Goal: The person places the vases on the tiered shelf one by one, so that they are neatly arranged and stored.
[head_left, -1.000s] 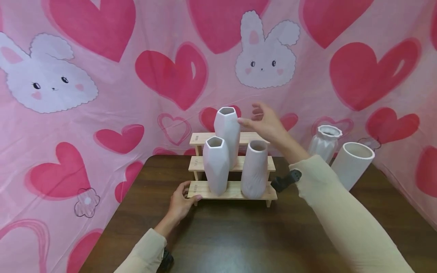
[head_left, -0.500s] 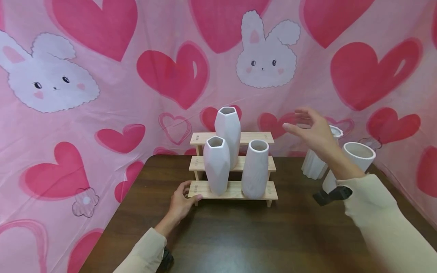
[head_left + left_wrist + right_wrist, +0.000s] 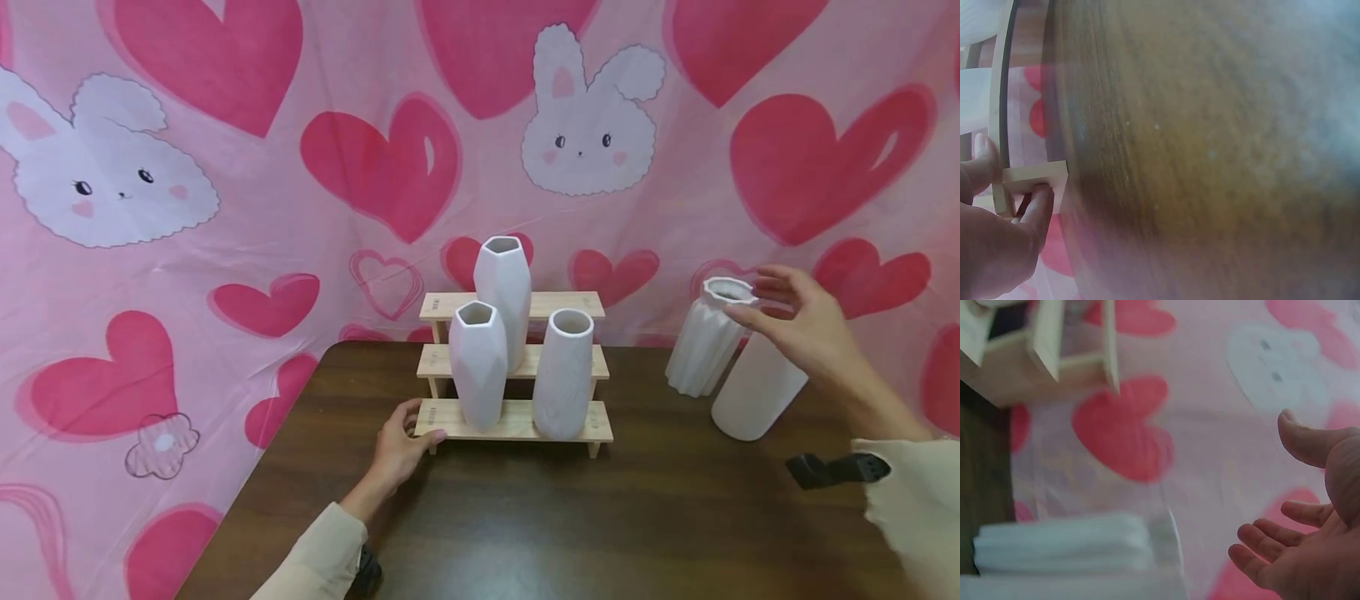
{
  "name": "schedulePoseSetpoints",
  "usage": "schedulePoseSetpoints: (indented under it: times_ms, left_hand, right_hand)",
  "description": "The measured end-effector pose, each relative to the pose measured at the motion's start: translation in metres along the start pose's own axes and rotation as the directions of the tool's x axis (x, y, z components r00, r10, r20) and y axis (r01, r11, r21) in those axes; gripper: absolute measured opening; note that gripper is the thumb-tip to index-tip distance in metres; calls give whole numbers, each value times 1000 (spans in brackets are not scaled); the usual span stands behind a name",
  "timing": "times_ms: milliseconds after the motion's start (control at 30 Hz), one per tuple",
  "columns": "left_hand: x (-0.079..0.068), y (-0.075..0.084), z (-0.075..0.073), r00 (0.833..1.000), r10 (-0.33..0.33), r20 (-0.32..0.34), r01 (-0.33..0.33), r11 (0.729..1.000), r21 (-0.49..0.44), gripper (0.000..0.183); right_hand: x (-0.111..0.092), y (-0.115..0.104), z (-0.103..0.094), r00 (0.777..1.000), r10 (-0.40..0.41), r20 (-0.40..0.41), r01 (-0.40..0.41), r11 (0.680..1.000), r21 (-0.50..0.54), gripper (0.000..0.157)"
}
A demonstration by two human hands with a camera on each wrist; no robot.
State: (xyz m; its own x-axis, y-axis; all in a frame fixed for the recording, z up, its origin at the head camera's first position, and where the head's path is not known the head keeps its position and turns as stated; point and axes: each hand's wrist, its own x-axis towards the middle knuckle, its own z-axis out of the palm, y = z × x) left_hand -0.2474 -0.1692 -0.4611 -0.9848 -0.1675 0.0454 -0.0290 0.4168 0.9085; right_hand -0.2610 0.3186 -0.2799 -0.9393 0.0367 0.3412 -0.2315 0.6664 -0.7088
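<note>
A three-step wooden display stand (image 3: 517, 421) sits on the table, its left end held by my left hand (image 3: 399, 443). The left wrist view shows the thumb (image 3: 984, 156) above the board and fingers curled beneath it. Two faceted white vases stand on the stand: a front one (image 3: 478, 367) on the bottom step and a taller one (image 3: 504, 304) behind. A rounded, textured white vase (image 3: 564, 379) is at the bottom step's right. My right hand (image 3: 806, 325), fingers spread and holding nothing, hovers by a ribbed white vase (image 3: 703, 346) and partly covers a smooth cylindrical vase (image 3: 757, 392).
Dark brown wood makes up the tabletop (image 3: 525, 525). Behind it hangs a pink cloth (image 3: 247, 208) printed with hearts and rabbits. The two vases on the right stand close together near the table's back edge.
My right hand has moved right, from beside the tall faceted vase to the two vases at the right. The left hand keeps its hold on the stand.
</note>
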Motion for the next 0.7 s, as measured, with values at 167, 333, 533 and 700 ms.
schedulePoseSetpoints:
  times_ms: [167,333,533,700]
  left_hand:
    - [-1,0,0,1000,0,3,0,1000,-4,64]
    - [-1,-1,0,1000,-2,5,2,1000,-8,64]
    - [-1,0,1,1000,9,3,-9,1000,-5,64]
    - [-1,0,0,1000,0,8,0,1000,6,65]
  right_hand:
    - [-8,24,-23,992,126,-19,-127,992,-16,81]
    - [-13,52,-32,974,208,94,-208,978,-13,103]
    - [-17,89,-30,983,132,126,-124,990,-72,85]
    - [-20,106,-21,991,108,74,-102,991,-85,64]
